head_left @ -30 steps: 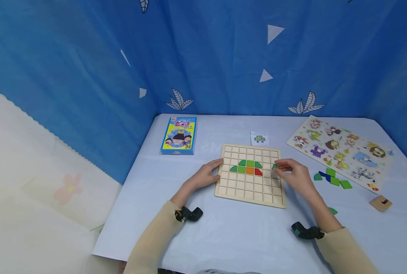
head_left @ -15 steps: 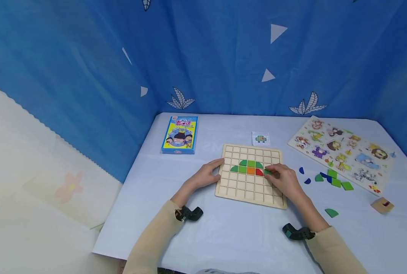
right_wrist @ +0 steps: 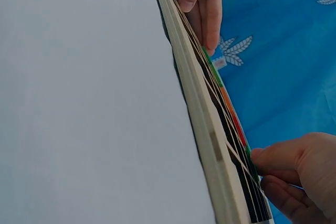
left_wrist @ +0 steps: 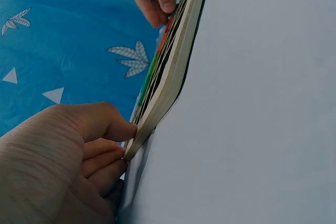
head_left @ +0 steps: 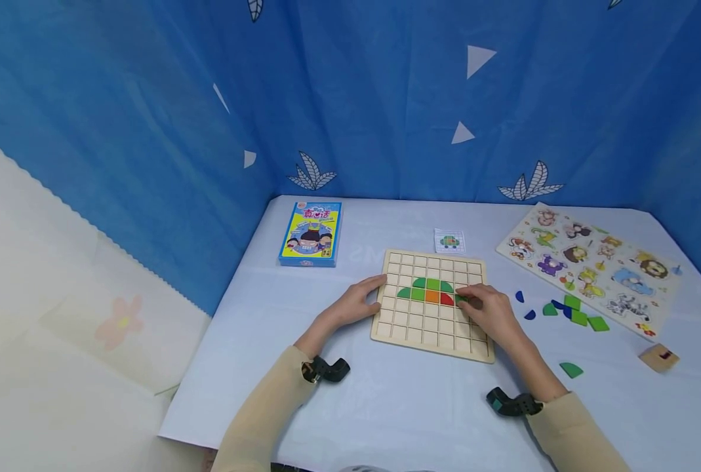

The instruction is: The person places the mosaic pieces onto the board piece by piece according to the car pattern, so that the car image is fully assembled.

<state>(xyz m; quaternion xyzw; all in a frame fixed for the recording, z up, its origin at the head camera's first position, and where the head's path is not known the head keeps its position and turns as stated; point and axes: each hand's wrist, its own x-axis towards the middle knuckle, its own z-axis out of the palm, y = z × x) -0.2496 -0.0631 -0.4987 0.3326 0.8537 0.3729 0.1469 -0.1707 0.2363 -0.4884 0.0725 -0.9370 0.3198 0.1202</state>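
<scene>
On the table lies a square wooden grid board (head_left: 429,326), with a pattern of green, orange and red pieces in its middle rows. My left hand (head_left: 355,303) rests along the board's left edge, thumb and fingertips spread apart and touching it. In the left wrist view the thumb (left_wrist: 118,124) meets the board's rim. My right hand (head_left: 492,313) pinches a small green piece (head_left: 460,299) at the board, just right of the red piece (head_left: 446,299). The fingers hide most of that green piece. A small printed pattern card (head_left: 449,241) lies behind the board.
Right of the board are loose blue and green pieces (head_left: 598,324), with a green quarter-circle (head_left: 571,370) nearer me. An animal puzzle board (head_left: 586,262) and a wooden block (head_left: 659,358) lie further right. A blue-yellow box (head_left: 310,234) stands at back left.
My right hand has moved left with the green piece, from the board's right side to beside the red piece, then held there. My left hand has stayed at the board's edge.
</scene>
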